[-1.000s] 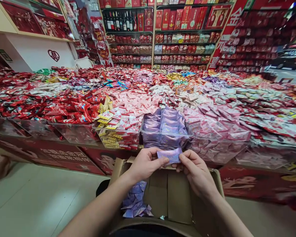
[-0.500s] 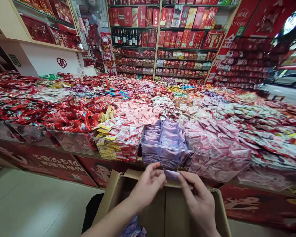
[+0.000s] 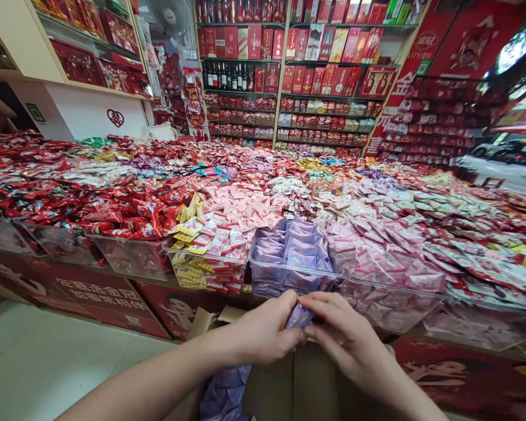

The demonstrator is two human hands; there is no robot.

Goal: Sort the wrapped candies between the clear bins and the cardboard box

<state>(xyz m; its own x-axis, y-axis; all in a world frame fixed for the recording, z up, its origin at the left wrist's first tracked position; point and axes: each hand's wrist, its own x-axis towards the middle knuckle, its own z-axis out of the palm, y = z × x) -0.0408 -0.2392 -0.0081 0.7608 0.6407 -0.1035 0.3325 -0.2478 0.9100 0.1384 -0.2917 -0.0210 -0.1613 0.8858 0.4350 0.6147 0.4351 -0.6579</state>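
Note:
Between my two hands is a small purple candy packet (image 3: 298,317), held above a cardboard box. My left hand (image 3: 269,327) pinches its left side with thumb and fingers. My right hand (image 3: 342,327) grips the right edge, its fingertips touching the packet. Below, in the open cardboard box (image 3: 272,386), a heap of purple packets (image 3: 225,394) lies at the left, partly hidden by my left forearm. Just beyond my hands stands a clear plastic bin (image 3: 296,270) with purple packets stacked in rows.
Left of that bin, another holds yellow and pink packets (image 3: 210,251). Pink packets (image 3: 386,251) fill the bin to the right. Red packets (image 3: 127,216) are piled farther left. Shelves with bottles (image 3: 225,76) and red boxes (image 3: 324,79) rise behind.
My left hand has closed onto the packet, which now shows its printed face between both hands. Both forearms reach farther forward over the box, and the view has tilted slightly up.

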